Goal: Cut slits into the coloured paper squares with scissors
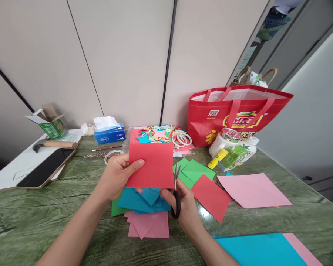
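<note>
My left hand pinches the left side of a square red paper, thumb in front and fingers behind, raised above the table. In my right hand is a pair of scissors with black handles, blades pointing up at the paper's right edge and slightly apart. I cannot tell whether the blades touch the paper. Under the paper lie blue paper pieces, partly hidden, with pink paper pieces nearer me. To the right rest green paper squares and another red paper.
A pink sheet and a large blue sheet lie at right. Behind stand a red bag, a yellow glue stick, a tissue box and folded paper stars. A phone and hammer are at left.
</note>
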Available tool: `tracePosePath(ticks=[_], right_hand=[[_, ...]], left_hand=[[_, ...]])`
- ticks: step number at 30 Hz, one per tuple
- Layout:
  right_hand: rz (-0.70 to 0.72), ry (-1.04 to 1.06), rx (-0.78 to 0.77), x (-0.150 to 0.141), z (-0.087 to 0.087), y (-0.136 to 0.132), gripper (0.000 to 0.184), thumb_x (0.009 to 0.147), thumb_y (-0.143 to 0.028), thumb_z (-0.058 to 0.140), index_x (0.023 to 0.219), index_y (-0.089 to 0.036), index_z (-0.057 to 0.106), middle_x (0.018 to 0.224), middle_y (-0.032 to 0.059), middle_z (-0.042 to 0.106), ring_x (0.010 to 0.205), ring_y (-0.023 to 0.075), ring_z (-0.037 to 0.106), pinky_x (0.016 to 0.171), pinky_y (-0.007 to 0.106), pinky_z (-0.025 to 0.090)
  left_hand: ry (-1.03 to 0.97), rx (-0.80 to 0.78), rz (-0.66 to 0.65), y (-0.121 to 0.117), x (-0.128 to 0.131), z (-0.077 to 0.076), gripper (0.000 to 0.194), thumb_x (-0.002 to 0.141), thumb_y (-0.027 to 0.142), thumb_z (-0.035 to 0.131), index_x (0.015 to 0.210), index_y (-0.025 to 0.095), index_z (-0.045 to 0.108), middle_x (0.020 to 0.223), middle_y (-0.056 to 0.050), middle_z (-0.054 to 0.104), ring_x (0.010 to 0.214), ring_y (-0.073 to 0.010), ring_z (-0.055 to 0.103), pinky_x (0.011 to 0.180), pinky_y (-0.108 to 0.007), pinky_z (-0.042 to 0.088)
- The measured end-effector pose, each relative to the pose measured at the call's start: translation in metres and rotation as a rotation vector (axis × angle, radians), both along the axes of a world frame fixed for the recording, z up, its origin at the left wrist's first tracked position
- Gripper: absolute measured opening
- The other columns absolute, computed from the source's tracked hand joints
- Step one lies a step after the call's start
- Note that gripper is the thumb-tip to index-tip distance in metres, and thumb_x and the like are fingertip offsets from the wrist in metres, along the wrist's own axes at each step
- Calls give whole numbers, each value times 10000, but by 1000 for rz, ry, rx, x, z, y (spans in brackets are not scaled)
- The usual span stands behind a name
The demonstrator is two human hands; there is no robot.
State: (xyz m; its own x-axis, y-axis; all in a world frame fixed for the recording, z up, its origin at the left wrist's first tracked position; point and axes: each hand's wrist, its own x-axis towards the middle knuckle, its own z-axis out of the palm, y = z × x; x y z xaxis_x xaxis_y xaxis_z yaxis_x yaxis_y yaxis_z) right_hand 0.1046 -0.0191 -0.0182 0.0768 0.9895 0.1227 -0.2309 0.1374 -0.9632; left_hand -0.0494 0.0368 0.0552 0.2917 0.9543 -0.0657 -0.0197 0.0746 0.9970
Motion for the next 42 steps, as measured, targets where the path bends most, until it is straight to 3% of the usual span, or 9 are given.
tracePosePath(ticks=[4, 10, 16, 20, 23, 26, 30, 37, 42], right_hand=[[20, 26, 51, -1, 4, 0, 278, 677, -308, 639, 922, -195, 573, 932, 52, 633, 848, 211, 562, 733, 313, 453], [4, -7, 42, -1, 7, 0, 307, 654, -315, 657, 918, -178, 579, 909, 60, 651, 841, 223, 581, 726, 318, 470], [-12, 79, 38, -2, 4, 1, 210, 633, -259, 670, 805, -199, 566, 896, 44, 652, 858, 224, 577, 757, 325, 453], [-37, 42, 30, 0, 0, 1, 209, 619, -274, 678, 771, -191, 560, 856, 46, 656, 802, 225, 581, 711, 324, 458], [-52, -5, 6, 0, 0, 1, 241, 615, -331, 676, 778, -187, 571, 737, 26, 645, 682, 200, 575, 593, 285, 460], [-72, -17, -15, 0, 2, 1, 253, 601, -363, 676, 746, -183, 574, 558, -14, 567, 531, 154, 517, 465, 238, 407], [-87, 19, -38, -2, 0, 1, 221, 563, -338, 681, 653, -193, 541, 430, -65, 439, 427, 110, 428, 408, 218, 352], [-111, 72, -126, -1, -8, 1, 147, 604, -273, 623, 640, -190, 507, 384, -78, 423, 376, 105, 439, 373, 209, 341], [-225, 59, -88, 1, -5, 1, 178, 692, -335, 584, 752, -185, 508, 524, -42, 506, 452, 100, 467, 413, 200, 359]], left_hand=[[27, -7, -58, -1, 2, -1, 340, 680, 335, 604, 990, 197, 616, 648, -24, 678, 398, -180, 584, 327, -302, 485], [35, -14, -63, -2, 5, -1, 332, 675, 329, 609, 984, 211, 626, 664, -31, 688, 405, -195, 597, 340, -309, 487], [40, -2, -98, -4, 6, -2, 291, 695, 324, 589, 953, 198, 637, 614, -26, 675, 400, -192, 595, 339, -292, 480], [45, 10, -125, -5, 5, -3, 258, 714, 318, 570, 930, 198, 640, 595, -21, 669, 408, -183, 596, 348, -279, 478], [37, 14, -135, -5, 6, -4, 226, 717, 316, 566, 898, 206, 643, 587, -14, 666, 412, -180, 596, 354, -278, 481], [22, 7, -133, -5, 6, -4, 177, 715, 315, 568, 832, 206, 644, 580, -9, 662, 415, -177, 595, 354, -273, 481], [7, 3, -119, -6, 8, -4, 147, 707, 314, 577, 771, 196, 637, 585, -14, 663, 428, -175, 598, 371, -269, 485], [-18, -26, -92, -5, 8, -5, 194, 687, 325, 598, 822, 192, 639, 623, -19, 668, 453, -178, 605, 388, -271, 487], [29, -18, -74, 0, 5, -9, 263, 702, 362, 573, 882, 172, 609, 646, -26, 662, 405, -161, 577, 324, -262, 462]])
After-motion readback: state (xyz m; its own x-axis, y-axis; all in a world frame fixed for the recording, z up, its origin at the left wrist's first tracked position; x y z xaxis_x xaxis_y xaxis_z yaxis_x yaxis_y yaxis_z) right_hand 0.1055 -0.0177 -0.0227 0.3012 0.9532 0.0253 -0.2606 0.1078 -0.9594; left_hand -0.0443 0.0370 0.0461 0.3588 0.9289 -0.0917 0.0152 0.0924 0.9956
